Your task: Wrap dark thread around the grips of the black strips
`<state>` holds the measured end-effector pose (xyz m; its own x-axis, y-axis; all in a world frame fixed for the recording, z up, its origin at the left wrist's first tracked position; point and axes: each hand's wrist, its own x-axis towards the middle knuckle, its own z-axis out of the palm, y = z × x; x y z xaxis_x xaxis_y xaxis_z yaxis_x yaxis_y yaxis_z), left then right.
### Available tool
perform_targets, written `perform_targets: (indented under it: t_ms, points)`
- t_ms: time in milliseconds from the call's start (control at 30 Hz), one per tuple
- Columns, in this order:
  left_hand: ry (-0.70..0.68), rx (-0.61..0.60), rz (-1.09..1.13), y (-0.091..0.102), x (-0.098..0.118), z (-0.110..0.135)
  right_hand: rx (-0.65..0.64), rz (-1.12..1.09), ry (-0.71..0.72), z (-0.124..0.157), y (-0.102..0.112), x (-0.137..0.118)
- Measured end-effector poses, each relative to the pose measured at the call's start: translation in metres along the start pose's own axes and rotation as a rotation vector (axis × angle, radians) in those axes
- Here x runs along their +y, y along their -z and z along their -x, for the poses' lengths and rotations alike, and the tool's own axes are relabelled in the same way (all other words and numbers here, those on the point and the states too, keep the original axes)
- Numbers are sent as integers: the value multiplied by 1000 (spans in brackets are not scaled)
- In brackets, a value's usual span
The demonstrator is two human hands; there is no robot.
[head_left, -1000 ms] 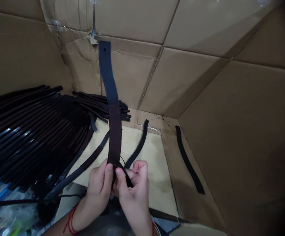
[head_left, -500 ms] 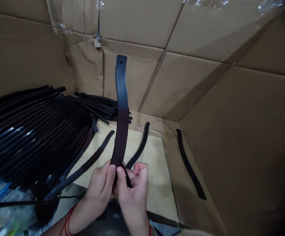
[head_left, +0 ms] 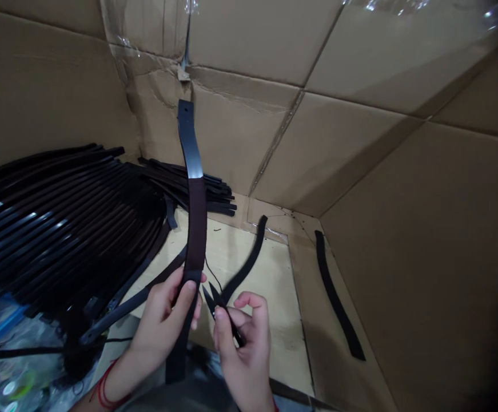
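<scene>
1. Left hand (head_left: 163, 320): clenched around the lower part of a long dark strap (head_left: 195, 229), which stands upright above the fist, curves slightly, and has a tail hanging below it (head_left: 176, 360). The hand hides a short section of the strap. A brown fabric sleeve covers the strap's middle; the upper end is bare, smooth and punched with a hole.
2. Right hand (head_left: 242, 349): grasping small black thread snips (head_left: 220, 309) between thumb and fingers, with the pointed blades just beside the strap. A thin loose thread (head_left: 211, 269) lies near the blades.
3. Left wrist: red cord (head_left: 107, 392) wound around it.
4. Lower left: a black cable (head_left: 26, 350) crosses a clear plastic bag (head_left: 12, 377).
5. Plywood board (head_left: 270, 343): a curved black strap (head_left: 249, 263) lies on it, and a longer strap (head_left: 115, 309) lies across its left edge.
6. Left: a large stack of similar straps (head_left: 60, 240), with a second stack (head_left: 188, 191) behind it.
7. Right: a single black strap (head_left: 334, 297) rests on the cardboard floor (head_left: 304, 320).
8. Farthest: taped cardboard walls (head_left: 360, 154).
</scene>
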<state>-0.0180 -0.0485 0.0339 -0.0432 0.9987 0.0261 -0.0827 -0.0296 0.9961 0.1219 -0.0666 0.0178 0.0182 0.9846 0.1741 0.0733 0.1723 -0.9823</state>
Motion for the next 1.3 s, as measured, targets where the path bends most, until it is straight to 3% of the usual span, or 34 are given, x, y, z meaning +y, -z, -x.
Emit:
perform_targets:
  t_ms: [333,500,600,767,967,1133,1300]
  points:
    - [-8,-32,-120,-6,-2,5,31,21,29,-11,-9,-8]
    - [-92,-53,-239,-3,-2,8,42,25,28,-9,-7,-6]
    - [-132,-73,-313,-3,-2,11,59,-51,49,-6,-11,-5]
    - [-82,-156,-289,-8,-6,18,160,-238,40,-1,-24,-1]
    - [-64,-33,-316,-13,-6,20,82,-277,48,3,-21,1]
    - [-118,16,-287,-12,0,14,147,-153,100,7,-18,6]
    - [-121,9,-320,-14,-3,15,99,-235,56,6,-23,5]
